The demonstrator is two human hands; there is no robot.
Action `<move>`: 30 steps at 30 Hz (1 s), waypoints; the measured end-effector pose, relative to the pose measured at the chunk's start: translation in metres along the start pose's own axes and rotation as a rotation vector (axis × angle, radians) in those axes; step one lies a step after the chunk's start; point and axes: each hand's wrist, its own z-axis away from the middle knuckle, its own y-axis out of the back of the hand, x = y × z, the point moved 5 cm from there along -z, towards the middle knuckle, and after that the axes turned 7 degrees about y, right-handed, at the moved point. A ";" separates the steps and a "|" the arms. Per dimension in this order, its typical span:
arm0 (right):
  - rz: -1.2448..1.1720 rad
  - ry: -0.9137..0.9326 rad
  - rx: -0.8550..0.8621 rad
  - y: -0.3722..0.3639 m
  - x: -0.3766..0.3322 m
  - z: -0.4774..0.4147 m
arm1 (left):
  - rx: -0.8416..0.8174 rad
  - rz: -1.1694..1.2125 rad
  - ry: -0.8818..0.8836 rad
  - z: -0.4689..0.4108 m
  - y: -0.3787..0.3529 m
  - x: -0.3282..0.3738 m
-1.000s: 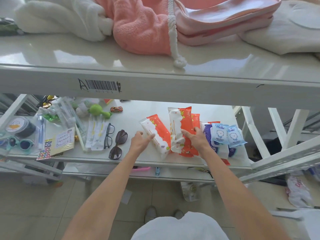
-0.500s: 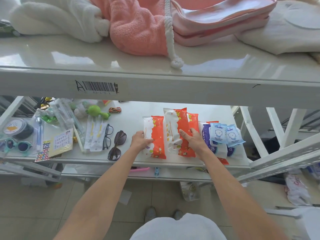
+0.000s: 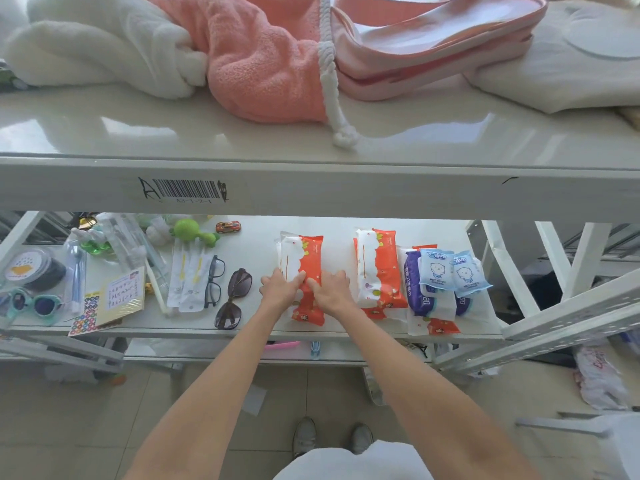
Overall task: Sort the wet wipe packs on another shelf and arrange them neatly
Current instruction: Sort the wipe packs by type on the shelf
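Observation:
On the lower shelf (image 3: 256, 233) an orange-and-white wet wipe pack (image 3: 304, 254) lies lengthwise, on top of another like it. My left hand (image 3: 278, 289) and my right hand (image 3: 329, 289) both rest on its near half, fingers spread and pressing on it. To the right lies a second orange-and-white stack (image 3: 379, 268). Further right are purple-and-white packs (image 3: 429, 299) with two small blue packs (image 3: 435, 270) (image 3: 469, 275) on top.
Sunglasses (image 3: 235, 296), black glasses (image 3: 214, 282), white sachets (image 3: 188, 271), a card with stickers (image 3: 117, 296) and toys lie on the shelf's left part. The upper shelf (image 3: 311, 181) carries a pink towel (image 3: 263, 64), white towels and a pink pouch (image 3: 433, 46).
My right hand left the right orange stack and joined my left hand on the left pack. That pack was turned straight and now lies apart from the right stack.

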 end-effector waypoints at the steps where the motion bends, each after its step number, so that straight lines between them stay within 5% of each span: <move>1: 0.041 0.031 0.099 0.011 0.007 -0.003 | 0.009 -0.018 -0.017 0.002 0.001 0.002; 4: 0.148 -0.017 0.460 0.058 0.035 0.004 | 0.002 -0.070 -0.052 -0.006 0.005 0.001; 6: 0.178 -0.122 0.521 0.076 0.056 0.007 | -0.010 -0.085 -0.050 -0.020 0.008 -0.004; 12: 0.078 -0.296 0.365 0.089 0.079 0.003 | -0.061 -0.017 -0.049 -0.067 0.003 -0.025; 19: -0.072 -0.287 0.299 0.090 0.080 0.011 | -0.006 0.084 -0.084 -0.018 0.015 -0.009; 24: -0.484 -0.129 0.345 0.087 0.060 0.010 | 0.040 0.147 -0.134 0.017 0.026 0.016; 30: -0.574 0.119 0.110 0.041 -0.001 0.017 | -0.051 0.424 -0.033 0.031 0.037 0.032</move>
